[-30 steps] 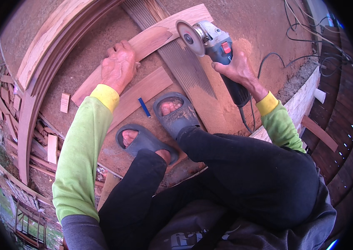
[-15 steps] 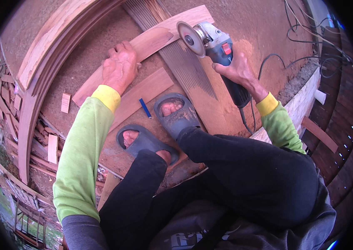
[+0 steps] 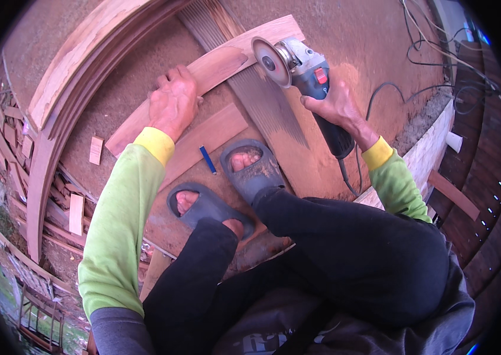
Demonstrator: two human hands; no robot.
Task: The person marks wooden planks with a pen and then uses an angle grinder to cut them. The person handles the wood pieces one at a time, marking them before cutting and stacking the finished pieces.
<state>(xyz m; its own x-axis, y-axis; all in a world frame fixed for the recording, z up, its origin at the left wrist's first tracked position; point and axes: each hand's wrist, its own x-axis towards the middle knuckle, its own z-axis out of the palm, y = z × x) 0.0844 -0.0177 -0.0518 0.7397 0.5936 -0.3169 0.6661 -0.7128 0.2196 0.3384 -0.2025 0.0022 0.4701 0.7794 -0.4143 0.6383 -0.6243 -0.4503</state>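
Observation:
My left hand (image 3: 172, 102) is closed over a long, slightly curved wooden board (image 3: 221, 64), whose far end rests across a ribbed plank (image 3: 265, 97). Held in my right hand (image 3: 340, 106) is an angle grinder (image 3: 308, 74) with a blue and black body and a red switch. Its round disc (image 3: 270, 61) overhangs the board's right part; whether the two touch, I cannot tell. The fingers under the grinder are hidden. A flat wooden piece (image 3: 214, 135) lies beneath the board, with a blue pen-like stick (image 3: 207, 160) beside it.
My sandalled feet (image 3: 250, 168) stand close to the wood. Large curved wooden pieces (image 3: 64, 89) arch along the left, with offcuts (image 3: 9, 139) piled beyond. The grinder's cord (image 3: 375, 94) runs right to tangled cables (image 3: 440, 56). A ledge (image 3: 434, 127) borders dark slats on the right.
The whole view has shifted slightly, moving the scene a little lower in the picture. Both hands keep their holds on the board and the angle grinder.

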